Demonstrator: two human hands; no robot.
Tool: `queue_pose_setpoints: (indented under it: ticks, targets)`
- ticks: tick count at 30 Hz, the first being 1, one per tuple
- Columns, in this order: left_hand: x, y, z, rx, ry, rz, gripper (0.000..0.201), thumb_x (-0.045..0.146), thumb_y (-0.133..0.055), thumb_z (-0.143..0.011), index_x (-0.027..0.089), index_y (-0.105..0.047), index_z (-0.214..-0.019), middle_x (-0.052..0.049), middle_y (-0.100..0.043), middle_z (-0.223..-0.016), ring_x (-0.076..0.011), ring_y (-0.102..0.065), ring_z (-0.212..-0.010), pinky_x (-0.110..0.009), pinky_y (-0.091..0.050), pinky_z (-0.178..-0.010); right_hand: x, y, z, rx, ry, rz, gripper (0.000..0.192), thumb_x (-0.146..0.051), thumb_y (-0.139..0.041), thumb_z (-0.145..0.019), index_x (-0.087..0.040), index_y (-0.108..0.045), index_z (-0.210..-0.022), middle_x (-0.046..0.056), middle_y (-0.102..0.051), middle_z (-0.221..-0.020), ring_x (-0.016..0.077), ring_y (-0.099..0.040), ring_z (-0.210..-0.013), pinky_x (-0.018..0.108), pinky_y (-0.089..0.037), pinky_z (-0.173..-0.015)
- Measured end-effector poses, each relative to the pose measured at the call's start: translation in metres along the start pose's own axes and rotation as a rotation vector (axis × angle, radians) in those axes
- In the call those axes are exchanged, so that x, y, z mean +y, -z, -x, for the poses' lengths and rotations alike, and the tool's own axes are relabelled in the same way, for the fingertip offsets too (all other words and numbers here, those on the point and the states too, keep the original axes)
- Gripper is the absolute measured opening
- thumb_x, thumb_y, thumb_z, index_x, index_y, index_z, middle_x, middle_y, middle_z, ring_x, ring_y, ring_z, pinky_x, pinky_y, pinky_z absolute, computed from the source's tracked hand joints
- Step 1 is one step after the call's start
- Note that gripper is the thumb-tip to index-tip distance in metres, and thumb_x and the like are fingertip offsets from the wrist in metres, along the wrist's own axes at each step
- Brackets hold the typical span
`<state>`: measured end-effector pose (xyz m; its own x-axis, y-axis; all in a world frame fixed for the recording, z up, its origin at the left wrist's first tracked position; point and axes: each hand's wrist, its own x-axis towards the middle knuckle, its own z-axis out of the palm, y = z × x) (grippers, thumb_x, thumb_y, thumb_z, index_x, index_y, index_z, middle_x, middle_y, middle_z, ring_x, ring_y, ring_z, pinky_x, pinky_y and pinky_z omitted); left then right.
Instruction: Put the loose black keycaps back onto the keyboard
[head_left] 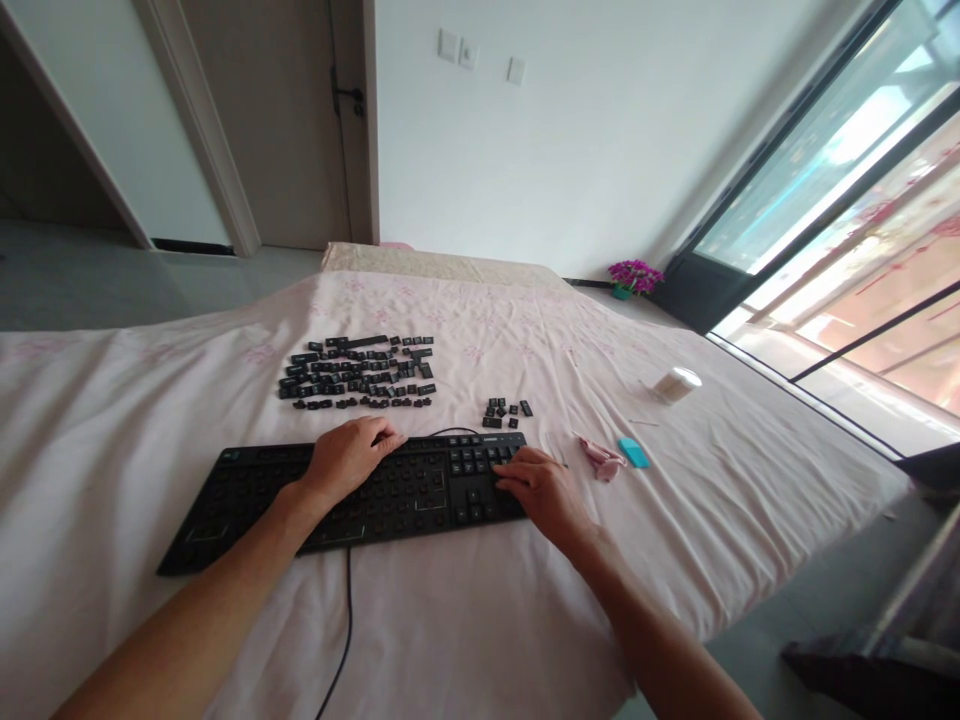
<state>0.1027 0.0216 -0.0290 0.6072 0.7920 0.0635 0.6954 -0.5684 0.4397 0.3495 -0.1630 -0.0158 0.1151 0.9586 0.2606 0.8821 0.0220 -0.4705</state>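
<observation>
Bed (150,420): covered by a pale pink sheet; carries every item listed below.
Keyboard (352,495): black, lies across the near part of the bed, most keycaps removed on its left and middle sections; its cable (346,620) runs off the near edge toward the person.
Large keycap group (358,373): black keycaps laid in rows on the sheet, just beyond the keyboard, above its middle.
Small keycap group (505,411): a few black keycaps, just beyond the keyboard's right end.
Left hand (352,455): rests on the keyboard's upper middle, palm down, fingers curled together against the top edge; whether it pinches anything cannot be told.
Right hand (544,490): lies over the keyboard's right end, fingers loosely extended onto the number pad keys; no object is seen held.
White cylinder (676,384): on its side, well apart from the right hand, farther right.
Pink cloth (602,459): crumpled, just right of the keyboard, near the right hand.
Blue object (634,453): small, flat, just beside the pink cloth.
</observation>
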Motion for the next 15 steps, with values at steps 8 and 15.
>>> queue_pose_setpoints:
  ticks: [8,15]
  targets:
    - [0.0029,0.0009,0.0007,-0.011,0.025,-0.038,0.026,0.046,-0.048,-0.088,0.026,-0.066,-0.087,0.002,-0.070,-0.096,-0.0169,-0.062,-0.089,-0.024,-0.036,-0.066,0.0027,-0.0033,-0.0008,0.029,0.002,-0.015,0.018,-0.021,-0.065,-0.084,-0.027,-0.074,-0.098,0.000,-0.063,-0.083,0.0146,-0.059,-0.078,0.026,-0.045,-0.071]
    - [0.0027,0.0013,0.0006,-0.023,0.025,-0.064,0.028,0.047,-0.047,-0.088,0.026,-0.065,-0.086,0.002,-0.070,-0.094,-0.0171,-0.062,-0.087,-0.024,-0.035,-0.064,-0.0009,0.0027,-0.0048,-0.048,0.073,0.044,0.017,-0.021,-0.062,-0.086,-0.026,-0.074,-0.097,0.001,-0.062,-0.081,0.0153,-0.058,-0.077,0.026,-0.044,-0.069]
